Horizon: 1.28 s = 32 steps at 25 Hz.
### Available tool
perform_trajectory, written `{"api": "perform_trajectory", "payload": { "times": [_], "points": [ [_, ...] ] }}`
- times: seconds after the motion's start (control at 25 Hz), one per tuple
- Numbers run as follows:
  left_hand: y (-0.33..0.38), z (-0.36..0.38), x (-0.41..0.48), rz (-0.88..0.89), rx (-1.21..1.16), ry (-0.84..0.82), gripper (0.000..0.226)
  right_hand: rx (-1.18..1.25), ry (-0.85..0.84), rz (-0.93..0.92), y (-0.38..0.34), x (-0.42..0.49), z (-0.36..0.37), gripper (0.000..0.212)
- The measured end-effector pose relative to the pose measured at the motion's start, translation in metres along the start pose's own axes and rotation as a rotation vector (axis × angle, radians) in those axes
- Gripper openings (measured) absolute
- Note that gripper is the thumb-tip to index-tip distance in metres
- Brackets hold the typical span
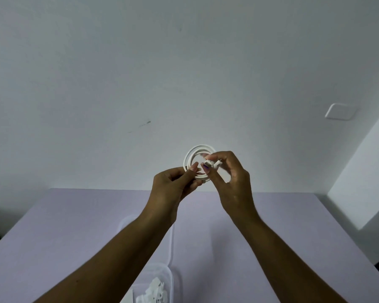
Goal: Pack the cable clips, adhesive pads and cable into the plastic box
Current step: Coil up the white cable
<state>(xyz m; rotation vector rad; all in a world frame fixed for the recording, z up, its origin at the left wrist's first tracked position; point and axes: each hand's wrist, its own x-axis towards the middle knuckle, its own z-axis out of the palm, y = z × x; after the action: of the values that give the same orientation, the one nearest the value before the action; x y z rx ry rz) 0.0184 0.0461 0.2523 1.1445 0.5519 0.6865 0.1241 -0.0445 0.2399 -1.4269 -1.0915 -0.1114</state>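
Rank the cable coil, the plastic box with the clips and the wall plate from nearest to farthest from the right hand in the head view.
1. Cable coil: held in the right hand and left hand.
2. Plastic box: low on the table, beneath the left forearm, white clips inside.
3. Wall plate: up on the wall, far right.

Both hands are raised well above the tabletop (228, 248), against the bare wall, with open air all round them. The left hand (171, 186) and right hand (232, 182) meet on the coiled cable (197, 162), so no gap is left between them. The lavender surface is bare to the right of the right forearm and to the far left. Under the left forearm lie a clear lid (127, 224) and the plastic box (162, 278), its open top holding white cable clips (154, 290); the forearm crosses over part of it, barring a straight drop in from above
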Motion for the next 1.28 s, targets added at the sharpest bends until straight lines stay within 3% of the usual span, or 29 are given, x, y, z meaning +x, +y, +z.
{"api": "perform_trajectory", "payload": {
  "times": [0.2,0.36,0.6,0.8,0.92,1.08,1.28],
  "points": [
    [-0.003,-0.001,0.003,-0.001,-0.029,0.038,0.016,-0.094,0.22,0.004,-0.005,0.0,0.006,0.012],
    [-0.002,-0.006,0.011,0.001,-0.082,0.097,0.02,0.224,0.28,0.094,-0.01,0.002,0.001,0.021],
    [-0.007,-0.015,0.01,0.055,-0.117,0.083,0.02,0.702,0.402,0.602,-0.003,0.007,-0.008,0.02],
    [-0.009,-0.017,0.004,0.113,0.006,0.055,0.023,0.884,0.285,1.028,0.003,0.015,-0.009,0.011],
    [-0.007,-0.02,0.007,0.095,-0.045,0.14,0.022,0.992,0.272,0.969,0.0,0.014,-0.008,0.004],
    [-0.008,-0.023,0.011,0.102,-0.067,0.213,0.021,0.789,0.221,0.689,-0.009,0.004,0.001,0.012],
    [-0.005,-0.021,0.008,0.072,-0.239,0.161,0.019,0.75,0.26,0.804,-0.003,-0.003,0.005,0.015]
  ]
}}
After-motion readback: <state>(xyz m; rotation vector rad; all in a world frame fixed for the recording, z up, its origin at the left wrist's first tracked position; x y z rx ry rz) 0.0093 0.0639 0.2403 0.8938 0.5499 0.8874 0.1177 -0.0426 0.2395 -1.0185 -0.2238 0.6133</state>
